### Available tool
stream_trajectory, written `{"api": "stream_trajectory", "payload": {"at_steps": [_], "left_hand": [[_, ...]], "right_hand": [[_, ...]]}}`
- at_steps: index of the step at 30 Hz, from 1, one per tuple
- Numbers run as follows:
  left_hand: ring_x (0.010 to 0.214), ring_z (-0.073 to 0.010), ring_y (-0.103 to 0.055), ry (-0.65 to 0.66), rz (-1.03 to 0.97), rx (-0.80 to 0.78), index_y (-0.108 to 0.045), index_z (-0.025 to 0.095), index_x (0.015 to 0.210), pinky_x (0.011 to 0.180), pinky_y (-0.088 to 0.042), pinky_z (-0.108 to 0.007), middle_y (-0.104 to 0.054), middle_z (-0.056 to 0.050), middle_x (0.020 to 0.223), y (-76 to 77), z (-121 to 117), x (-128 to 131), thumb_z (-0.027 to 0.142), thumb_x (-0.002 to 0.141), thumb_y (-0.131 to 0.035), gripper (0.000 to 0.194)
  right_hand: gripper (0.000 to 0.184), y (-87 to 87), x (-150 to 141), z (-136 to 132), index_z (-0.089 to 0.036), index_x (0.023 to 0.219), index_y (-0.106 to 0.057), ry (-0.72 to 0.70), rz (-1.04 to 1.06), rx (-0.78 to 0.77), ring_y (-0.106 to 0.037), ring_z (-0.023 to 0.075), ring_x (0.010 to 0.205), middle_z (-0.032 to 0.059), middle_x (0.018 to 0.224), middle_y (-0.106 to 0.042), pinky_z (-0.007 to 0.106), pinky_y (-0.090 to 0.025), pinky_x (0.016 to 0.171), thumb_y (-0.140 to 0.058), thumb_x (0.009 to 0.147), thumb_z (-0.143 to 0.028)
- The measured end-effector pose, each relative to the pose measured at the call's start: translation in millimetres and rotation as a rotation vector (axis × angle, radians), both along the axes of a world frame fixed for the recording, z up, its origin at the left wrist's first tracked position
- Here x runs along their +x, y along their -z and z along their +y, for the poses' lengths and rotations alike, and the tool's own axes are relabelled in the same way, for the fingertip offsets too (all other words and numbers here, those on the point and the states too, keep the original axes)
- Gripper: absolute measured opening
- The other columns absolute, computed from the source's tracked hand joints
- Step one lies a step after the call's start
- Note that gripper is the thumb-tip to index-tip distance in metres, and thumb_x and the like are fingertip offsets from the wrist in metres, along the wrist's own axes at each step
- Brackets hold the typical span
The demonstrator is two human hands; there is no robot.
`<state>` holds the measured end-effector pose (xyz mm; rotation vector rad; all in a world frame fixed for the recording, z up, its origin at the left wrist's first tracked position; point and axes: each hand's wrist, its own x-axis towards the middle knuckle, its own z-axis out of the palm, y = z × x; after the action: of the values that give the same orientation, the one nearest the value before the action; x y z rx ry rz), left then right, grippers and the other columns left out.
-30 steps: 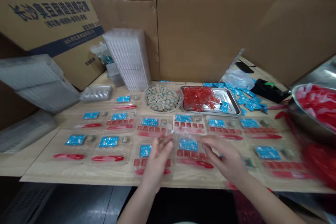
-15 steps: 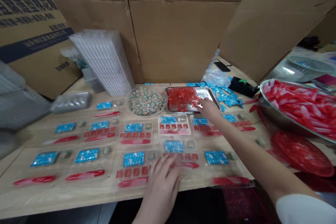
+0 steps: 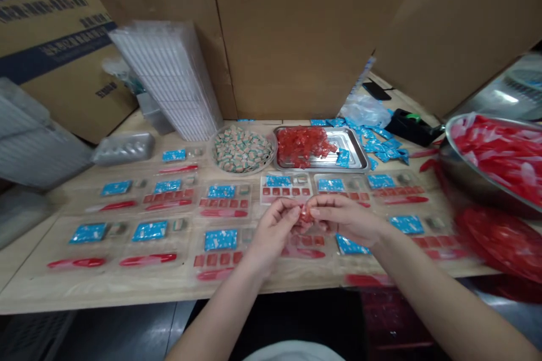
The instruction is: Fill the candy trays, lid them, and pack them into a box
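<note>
My left hand (image 3: 275, 228) and my right hand (image 3: 345, 219) meet above the middle of the table, fingertips pinched together. Between them are small shiny red pieces (image 3: 305, 214), partly covered by the fingers. Beneath lie shallow clear trays, each with a blue packet (image 3: 221, 240), a small beige-green piece (image 3: 179, 225) and a red-and-pink stick-like item (image 3: 148, 260). Several trays also hold a row of red squares (image 3: 224, 259); the near left ones show none. Behind my hands, a metal tray (image 3: 347, 140) holds a heap of red pieces (image 3: 302, 144) and a blue packet.
A round clear tub (image 3: 214, 162) of beige-green pieces stands beside the metal tray. At right are a metal bowl (image 3: 459, 172) of red-and-pink items, a tape dispenser (image 3: 412, 128) and loose blue packets (image 3: 387, 149). Stacked clear trays (image 3: 169, 84) and cardboard panels (image 3: 296, 39) rise behind.
My right hand has come back from the red heap to the table's middle. My left hand has lifted from the near trays to meet it, with red pieces between them. The view has shifted slightly.
</note>
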<state>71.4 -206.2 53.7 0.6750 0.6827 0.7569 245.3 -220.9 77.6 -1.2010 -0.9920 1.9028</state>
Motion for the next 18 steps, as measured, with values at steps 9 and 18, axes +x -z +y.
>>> {"api": "stream_trajectory", "payload": {"at_steps": [9,18], "left_hand": [[0.067,-0.0082,-0.059,0.131,-0.066,-0.148,-0.056,0.014,0.077,0.067,-0.046,-0.020,-0.063,-0.001,0.071,8.0,-22,-11,0.027,0.075,-0.070,0.020],[0.064,-0.0055,-0.055,-0.126,-0.007,-0.011,-0.055,0.017,0.080,0.064,-0.045,-0.018,-0.058,0.004,0.072,16.1,-22,-11,0.021,0.073,-0.072,0.018]], "right_hand": [[0.021,12.2,-11,-24,-0.015,0.078,-0.060,0.077,0.070,-0.067,-0.047,0.0072,0.053,-0.0007,0.063,-0.059,0.021,-0.036,0.051,-0.068,0.074,-0.033],[0.025,15.0,-35,-47,-0.023,0.106,-0.059,0.328,-0.405,0.492,-0.060,0.0142,0.075,0.0019,0.084,-0.062,0.028,-0.049,0.066,-0.059,0.082,-0.031]]}}
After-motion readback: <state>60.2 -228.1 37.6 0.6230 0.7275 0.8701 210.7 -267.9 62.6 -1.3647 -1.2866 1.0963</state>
